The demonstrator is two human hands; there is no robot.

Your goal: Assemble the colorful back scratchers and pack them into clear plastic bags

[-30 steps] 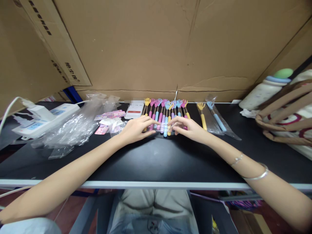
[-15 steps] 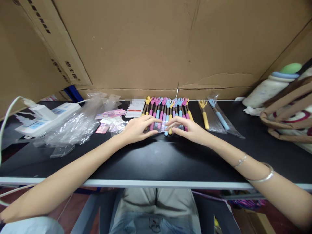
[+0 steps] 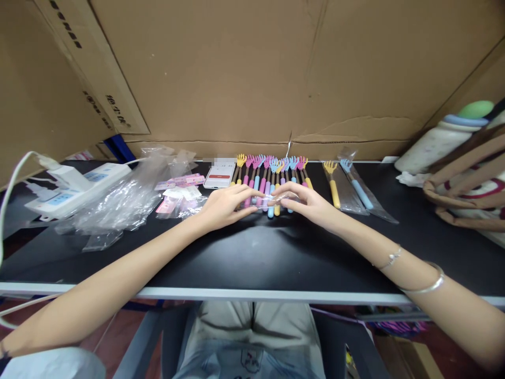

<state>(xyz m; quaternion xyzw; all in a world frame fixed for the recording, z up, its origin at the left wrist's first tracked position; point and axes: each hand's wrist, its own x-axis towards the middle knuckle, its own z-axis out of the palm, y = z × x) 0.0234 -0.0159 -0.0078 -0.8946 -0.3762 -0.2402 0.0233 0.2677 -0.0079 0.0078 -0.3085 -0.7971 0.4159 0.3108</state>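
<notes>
The left hand (image 3: 224, 206) and right hand (image 3: 305, 202) meet fingertip to fingertip, both pinching a thin clear sleeve (image 3: 268, 201) just over the grip ends of a row of scratchers (image 3: 270, 179). That film looks light, limp and slippery, best held by its edges. The scratchers seem stiff and light, easiest taken by their soft grips. Loose bags (image 3: 118, 202) lie at nine o'clock on the counter (image 3: 252, 258), two bagged scratchers (image 3: 349, 184) at two.

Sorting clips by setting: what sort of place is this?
Probably a small packing workstation: cardboard boxes behind a black table, clear plastic bags, and a row of small coloured back scratchers.
</notes>
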